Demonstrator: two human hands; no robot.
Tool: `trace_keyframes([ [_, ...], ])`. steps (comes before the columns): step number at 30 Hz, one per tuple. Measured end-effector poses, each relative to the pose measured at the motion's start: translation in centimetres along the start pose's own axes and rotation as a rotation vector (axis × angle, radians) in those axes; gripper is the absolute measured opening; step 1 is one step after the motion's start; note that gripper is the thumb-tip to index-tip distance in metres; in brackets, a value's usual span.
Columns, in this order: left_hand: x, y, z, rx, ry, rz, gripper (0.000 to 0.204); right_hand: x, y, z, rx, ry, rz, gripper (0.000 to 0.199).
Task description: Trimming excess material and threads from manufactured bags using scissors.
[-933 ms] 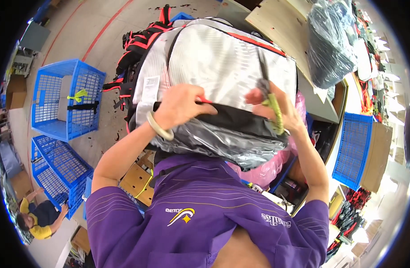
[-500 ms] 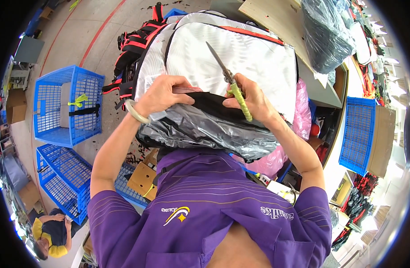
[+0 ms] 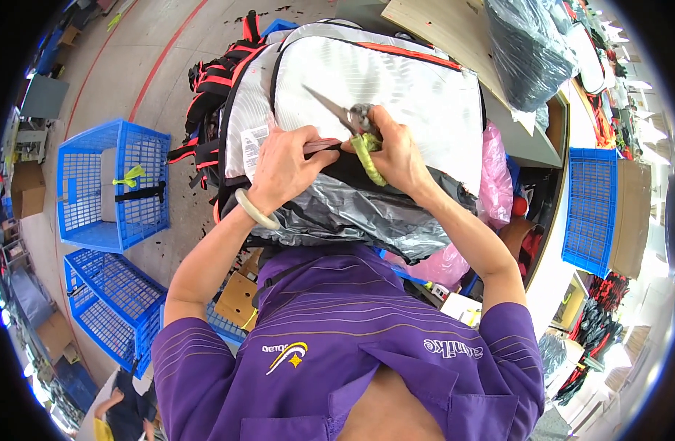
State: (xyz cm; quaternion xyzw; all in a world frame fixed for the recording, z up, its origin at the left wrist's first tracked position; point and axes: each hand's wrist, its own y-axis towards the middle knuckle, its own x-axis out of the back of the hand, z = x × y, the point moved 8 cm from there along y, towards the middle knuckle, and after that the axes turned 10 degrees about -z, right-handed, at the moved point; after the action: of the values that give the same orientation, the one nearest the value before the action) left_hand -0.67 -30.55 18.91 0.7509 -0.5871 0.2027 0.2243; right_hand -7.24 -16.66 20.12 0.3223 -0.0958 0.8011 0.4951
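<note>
A backpack with pale lining, black edging and a red-orange zip strip lies before me. My left hand is closed, thumb and fingertips pinching a folded edge of black fabric along its near side. Just to the right, my right hand grips a pair of scissors by handles wrapped in yellow-green tape. The blades point up and to the left over the lining. Right fingertips rest at the same fabric edge, close to the left ones. Shiny dark grey material hangs crumpled below both hands.
Black and red straps stick out left of the backpack. Blue plastic crates stand on the floor at left, another blue crate at right. Pink plastic wrap lies right of the backpack. A co-worker is at the lower left.
My right hand has moved left with the scissors, closer to my left hand. My left hand has shifted slightly right and down, uncovering a white label on the lining.
</note>
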Motion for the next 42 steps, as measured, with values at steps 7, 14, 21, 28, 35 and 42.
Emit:
trace_keyframes([
  [7, 0.6, -0.3, 0.2, -0.094, 0.144, -0.163, 0.036, 5.0, -0.9, -3.0, 0.141, -0.188, 0.072, 0.057],
  [14, 0.4, -0.3, 0.5, -0.046, 0.136, -0.181, 0.039, 4.5, -2.2, -5.2, 0.133, -0.338, 0.29, 0.066],
  [21, 0.4, -0.4, 0.6, -0.023, 0.15, -0.183, 0.04, 4.4, -1.3, -4.1, 0.178, -0.383, 0.361, 0.057],
  [28, 0.7, -0.6, 0.4, -0.064, 0.084, -0.208, 0.038, 4.5, -1.2, -4.1, 0.191, -0.272, 0.346, 0.052],
  [35, 1.1, -1.1, 0.6, -0.067, -0.052, -0.279, 0.034, 3.7, -1.1, -4.6, 0.174, -0.259, 0.378, 0.053],
  [42, 1.0, -1.2, 1.1, 0.025, -0.098, -0.261, 0.049, 3.2, -1.3, -4.6, 0.203, -0.247, 0.374, 0.057],
])
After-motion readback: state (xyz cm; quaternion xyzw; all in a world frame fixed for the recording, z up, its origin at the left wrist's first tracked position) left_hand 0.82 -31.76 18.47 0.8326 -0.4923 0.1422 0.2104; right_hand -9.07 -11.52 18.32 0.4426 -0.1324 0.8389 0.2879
